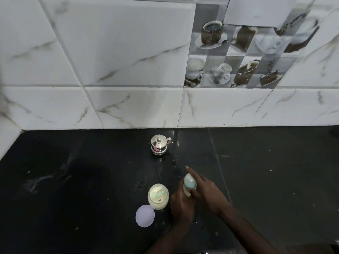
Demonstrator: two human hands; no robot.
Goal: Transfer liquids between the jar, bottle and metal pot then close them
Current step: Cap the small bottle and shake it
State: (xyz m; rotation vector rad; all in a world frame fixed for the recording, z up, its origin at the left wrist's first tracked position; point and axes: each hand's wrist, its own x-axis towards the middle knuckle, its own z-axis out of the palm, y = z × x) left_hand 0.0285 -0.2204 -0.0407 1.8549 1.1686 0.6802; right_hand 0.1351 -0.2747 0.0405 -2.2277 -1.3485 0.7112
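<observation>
A black stone counter ran back to a wall of white marbled tiles, one panel printed with coffee cups. Nearest the camera a pale round lid lay flat on the counter, touching or just beside the open jar, which stood upright with yellowish contents. Right of the jar, the left hand was wrapped around the lower body of the bottle, standing upright. The right hand gripped the bottle's teal cap with thumb and bent fingers, its forefinger stretched out ahead. A few drops of liquid sat on the counter beyond. Farther back, well apart, the metal pot stood closed, its knobbed lid on.
</observation>
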